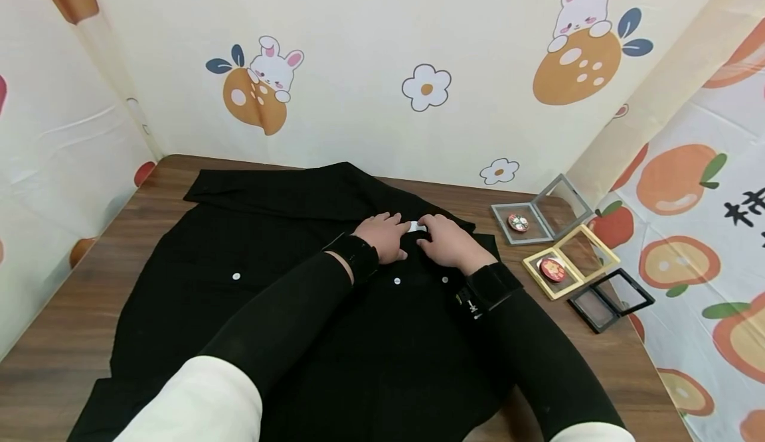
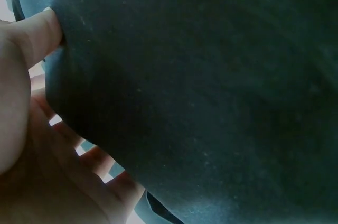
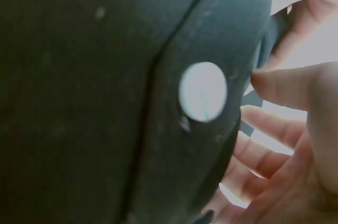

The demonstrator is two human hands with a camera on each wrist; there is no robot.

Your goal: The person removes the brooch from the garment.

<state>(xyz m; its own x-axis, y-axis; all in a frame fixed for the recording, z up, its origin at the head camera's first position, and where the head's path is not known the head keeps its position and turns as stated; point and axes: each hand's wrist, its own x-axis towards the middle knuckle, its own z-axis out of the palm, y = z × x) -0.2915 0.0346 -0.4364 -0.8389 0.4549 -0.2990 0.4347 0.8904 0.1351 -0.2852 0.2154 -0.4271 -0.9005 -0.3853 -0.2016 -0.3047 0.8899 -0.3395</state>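
A black shirt (image 1: 179, 249) with small white buttons lies spread over the table, one sleeve (image 1: 269, 193) running along its far side. My left hand (image 1: 382, 235) is at the collar, left of a white label (image 1: 416, 226). In the left wrist view its thumb (image 2: 42, 34) presses the cloth while the fingers go behind the edge. My right hand (image 1: 449, 239) is at the label's other side. Its thumb (image 3: 285, 84) meets the cloth edge in the right wrist view, near a white button (image 3: 203, 92), with the fingertips partly hidden behind the cloth.
At the right edge of the wooden table (image 1: 633, 375) stand a grey open case (image 1: 508, 235), a yellow open case (image 1: 546, 289) and a black open case (image 1: 582, 312). The grey and yellow ones hold round badges. A printed cloth wall (image 1: 358, 64) rises behind the table.
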